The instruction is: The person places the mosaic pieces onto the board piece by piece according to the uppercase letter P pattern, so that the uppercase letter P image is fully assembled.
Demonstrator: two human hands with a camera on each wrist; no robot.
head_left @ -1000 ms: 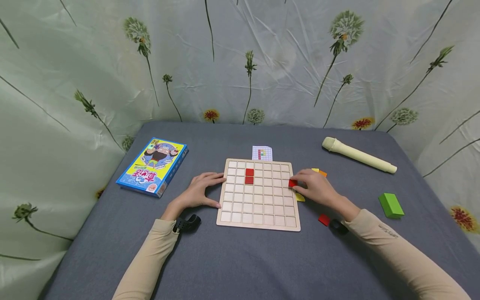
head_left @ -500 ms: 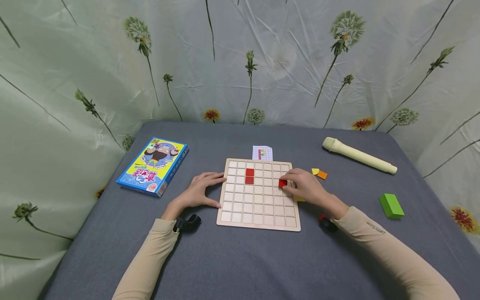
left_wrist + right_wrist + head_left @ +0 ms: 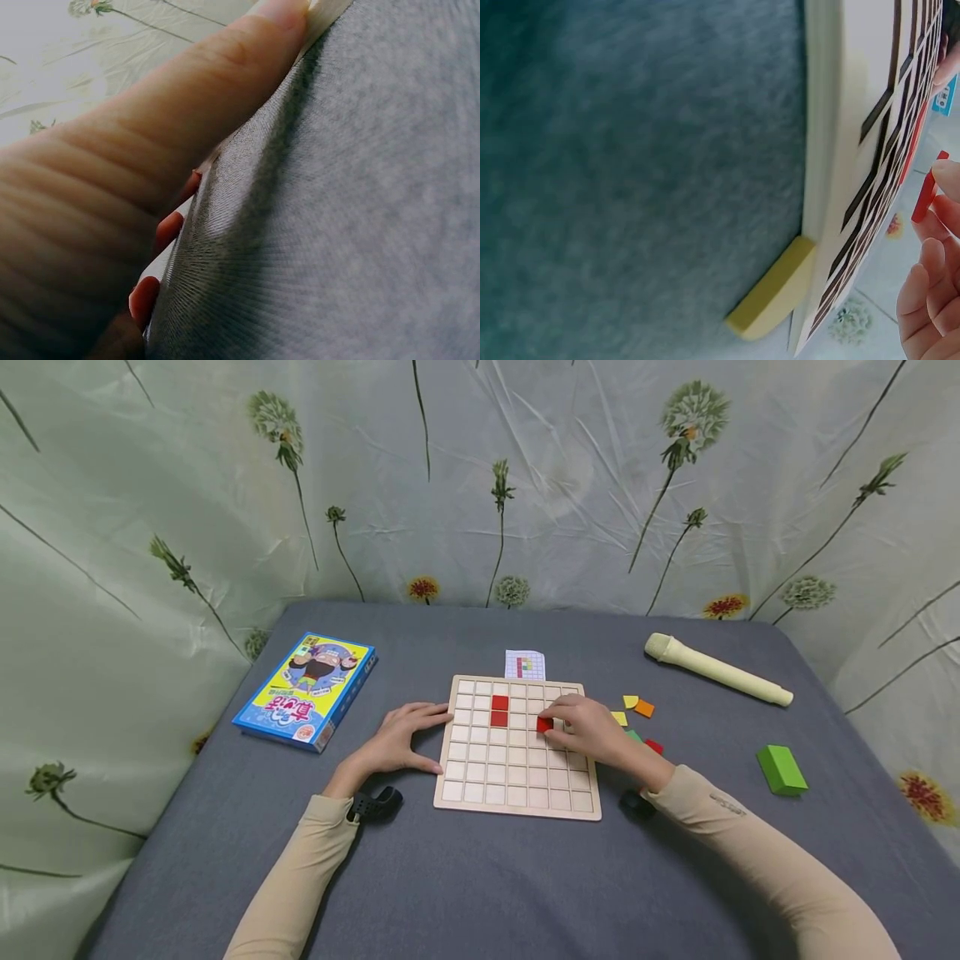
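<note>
A wooden grid board (image 3: 517,812) lies on the table, with two red square tiles (image 3: 499,702) set one behind the other in its cells. My right hand (image 3: 592,732) is over the board's right half and pinches another red tile (image 3: 544,724) between thumb and fingers. In the right wrist view this tile (image 3: 928,191) is held above the board's surface. My left hand (image 3: 401,739) rests at the board's left edge, thumb spread from fairly straight fingers that touch the rim. Behind the board lies a small card (image 3: 525,665) printed with a coloured grid pattern.
Right of the board lie loose yellow, orange (image 3: 644,708), green and red (image 3: 654,747) pieces, partly hidden by my right arm. A pale microphone-shaped object (image 3: 718,671) and a green block (image 3: 782,770) are farther right. A blue-and-yellow box (image 3: 303,693) sits at left.
My right hand has moved left from the board's right edge, carrying the red tile inward over the cells. Loose pieces beside the board have come into sight. My left hand stays put.
</note>
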